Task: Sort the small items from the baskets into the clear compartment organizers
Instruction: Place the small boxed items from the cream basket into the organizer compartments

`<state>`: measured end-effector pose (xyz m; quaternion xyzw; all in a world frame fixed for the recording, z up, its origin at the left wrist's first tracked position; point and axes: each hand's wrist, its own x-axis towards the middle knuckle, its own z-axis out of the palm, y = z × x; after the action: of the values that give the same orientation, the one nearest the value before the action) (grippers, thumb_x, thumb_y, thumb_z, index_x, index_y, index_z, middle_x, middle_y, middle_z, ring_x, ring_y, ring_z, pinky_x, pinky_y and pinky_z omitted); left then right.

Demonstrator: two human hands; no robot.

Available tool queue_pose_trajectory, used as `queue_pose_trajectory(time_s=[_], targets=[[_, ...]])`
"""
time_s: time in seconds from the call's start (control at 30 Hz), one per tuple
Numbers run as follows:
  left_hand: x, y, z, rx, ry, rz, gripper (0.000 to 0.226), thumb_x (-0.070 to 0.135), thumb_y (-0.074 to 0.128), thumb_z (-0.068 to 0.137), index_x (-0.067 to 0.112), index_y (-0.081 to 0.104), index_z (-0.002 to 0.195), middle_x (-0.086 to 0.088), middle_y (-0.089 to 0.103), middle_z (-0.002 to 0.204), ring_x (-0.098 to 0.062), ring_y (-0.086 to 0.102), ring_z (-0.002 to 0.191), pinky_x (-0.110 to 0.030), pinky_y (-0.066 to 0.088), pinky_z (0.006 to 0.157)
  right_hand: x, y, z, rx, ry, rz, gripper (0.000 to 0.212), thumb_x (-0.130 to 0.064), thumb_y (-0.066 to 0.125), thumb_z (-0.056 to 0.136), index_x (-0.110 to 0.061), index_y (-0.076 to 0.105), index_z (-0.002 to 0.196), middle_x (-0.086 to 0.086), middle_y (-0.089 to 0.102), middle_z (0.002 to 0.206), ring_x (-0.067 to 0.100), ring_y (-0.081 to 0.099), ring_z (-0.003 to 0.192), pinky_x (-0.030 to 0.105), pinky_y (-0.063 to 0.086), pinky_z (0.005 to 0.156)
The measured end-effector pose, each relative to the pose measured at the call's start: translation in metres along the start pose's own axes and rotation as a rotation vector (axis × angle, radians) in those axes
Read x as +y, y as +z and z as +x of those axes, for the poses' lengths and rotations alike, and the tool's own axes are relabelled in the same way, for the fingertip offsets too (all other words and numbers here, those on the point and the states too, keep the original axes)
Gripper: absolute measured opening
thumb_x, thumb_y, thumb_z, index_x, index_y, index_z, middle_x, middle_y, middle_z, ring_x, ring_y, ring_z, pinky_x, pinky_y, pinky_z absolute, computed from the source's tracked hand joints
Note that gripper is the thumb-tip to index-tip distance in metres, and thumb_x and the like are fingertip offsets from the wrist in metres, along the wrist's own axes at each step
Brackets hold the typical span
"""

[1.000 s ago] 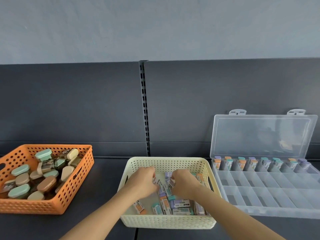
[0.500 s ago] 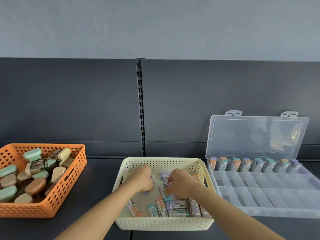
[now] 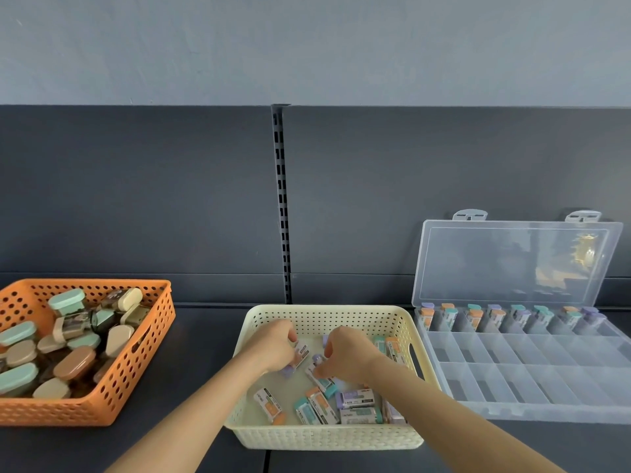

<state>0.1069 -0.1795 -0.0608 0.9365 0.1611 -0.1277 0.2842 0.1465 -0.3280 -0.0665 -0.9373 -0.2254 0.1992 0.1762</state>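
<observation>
A cream basket (image 3: 327, 438) in front of me holds several small capped tubes (image 3: 355, 399) with orange, teal and purple ends. Both hands are inside it. My left hand (image 3: 271, 346) has its fingers curled round a purple-capped tube (image 3: 300, 353). My right hand (image 3: 348, 356) pinches another purple-capped tube (image 3: 317, 359) just above the pile. To the right lies the clear compartment organizer (image 3: 512, 380) with its lid (image 3: 512, 261) propped up. Its back row holds several tubes (image 3: 474, 317) standing on end; the two nearer rows show nothing in them.
An orange basket (image 3: 129, 377) at the left holds several oval boxes with teal, beige and brown lids. A dark panel with a slotted upright (image 3: 281, 199) rises behind the dark shelf surface (image 3: 198, 353).
The view has shifted, so everything sits further left. Both hands stay in the cream basket, and the left hand now has a purple-capped tube in its fingers.
</observation>
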Motion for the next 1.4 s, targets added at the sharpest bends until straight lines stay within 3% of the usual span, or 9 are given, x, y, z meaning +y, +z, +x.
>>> queue_pose_trajectory(time_s=[0.13,0.3,0.47,0.63,0.73,0.9,1.0,1.13,1.4], targets=[[0.004,0.0,-0.002,-0.064,0.002,0.061,0.024,0.013,0.07,0.084,0.017,0.054,0.101,0.0,0.063,0.102,-0.009,0.068,0.072,-0.026,0.049,0.077,-0.005,-0.001,-0.007,-0.012,-0.043,-0.115,0.03,-0.022,0.071,0.08,-0.015,0.043,0.07,-0.002,0.044,0.074,0.015,0.046,0.074,0.021,0.042,0.063],[0.003,0.008,-0.001,-0.099,-0.004,0.076,0.015,0.011,0.066,0.082,0.017,0.057,0.092,0.0,0.067,0.092,-0.012,0.067,0.084,-0.027,0.048,0.074,0.005,-0.008,-0.008,0.05,-0.043,-0.17,0.028,-0.009,0.063,0.082,-0.018,0.04,0.067,-0.004,0.044,0.075,0.017,0.049,0.08,0.023,0.046,0.071],[0.002,0.01,-0.004,-0.039,0.016,-0.037,0.018,0.007,0.064,0.083,0.017,0.056,0.096,0.001,0.058,0.099,-0.011,0.063,0.078,-0.023,0.046,0.063,0.004,-0.005,-0.011,0.024,-0.07,-0.181,0.04,-0.032,0.076,0.077,-0.009,0.059,0.105,0.0,0.054,0.093,0.018,0.053,0.089,0.028,0.047,0.082],[0.004,0.003,-0.011,0.047,0.052,-0.103,0.029,0.007,0.068,0.072,0.008,0.056,0.099,0.001,0.051,0.087,-0.014,0.046,0.071,-0.024,0.036,0.058,0.005,-0.009,-0.014,0.047,-0.096,-0.226,0.016,-0.021,0.061,0.086,-0.015,0.048,0.08,-0.005,0.044,0.07,0.019,0.052,0.076,0.023,0.042,0.059],[0.004,0.003,-0.015,0.078,0.091,-0.11,0.028,0.009,0.069,0.069,0.014,0.054,0.092,0.002,0.053,0.086,-0.013,0.046,0.069,-0.023,0.035,0.056,0.008,-0.011,-0.015,0.059,-0.072,-0.168,0.015,-0.02,0.06,0.083,-0.015,0.047,0.077,-0.004,0.046,0.071,0.017,0.051,0.07,0.019,0.037,0.048],[0.006,0.003,-0.018,0.104,0.211,-0.113,0.042,0.01,0.067,0.077,0.03,0.058,0.113,0.011,0.052,0.092,-0.009,0.051,0.083,-0.017,0.035,0.058,0.012,-0.011,-0.018,0.039,-0.078,-0.026,0.025,-0.02,0.058,0.082,-0.012,0.057,0.105,0.004,0.062,0.092,0.018,0.058,0.075,0.027,0.05,0.062],[0.005,0.003,-0.018,0.133,0.23,-0.12,0.032,0.008,0.067,0.075,0.031,0.059,0.095,0.009,0.06,0.086,-0.009,0.055,0.075,-0.022,0.042,0.057,0.016,-0.016,-0.019,0.041,-0.086,0.107,0.034,-0.016,0.063,0.081,-0.016,0.058,0.114,0.005,0.067,0.101,0.016,0.063,0.074,0.027,0.056,0.065],[0.006,0.003,-0.018,0.157,0.234,-0.132,0.026,0.008,0.067,0.073,0.03,0.059,0.084,0.008,0.067,0.087,-0.013,0.063,0.082,-0.035,0.053,0.074,0.024,-0.022,-0.022,0.076,-0.069,0.158,0.032,-0.015,0.07,0.077,-0.02,0.057,0.106,-0.001,0.063,0.098,0.014,0.062,0.084,0.027,0.059,0.073],[0.041,0.003,-0.019,0.229,0.396,-0.212,0.025,0.008,0.071,0.073,0.028,0.061,0.084,0.008,0.067,0.088,-0.009,0.065,0.078,-0.033,0.053,0.071,0.04,-0.052,-0.04,0.275,-0.153,0.308,0.028,-0.007,0.073,0.073,-0.021,0.063,0.096,-0.005,0.063,0.093,0.018,0.063,0.084,0.027,0.056,0.073]])
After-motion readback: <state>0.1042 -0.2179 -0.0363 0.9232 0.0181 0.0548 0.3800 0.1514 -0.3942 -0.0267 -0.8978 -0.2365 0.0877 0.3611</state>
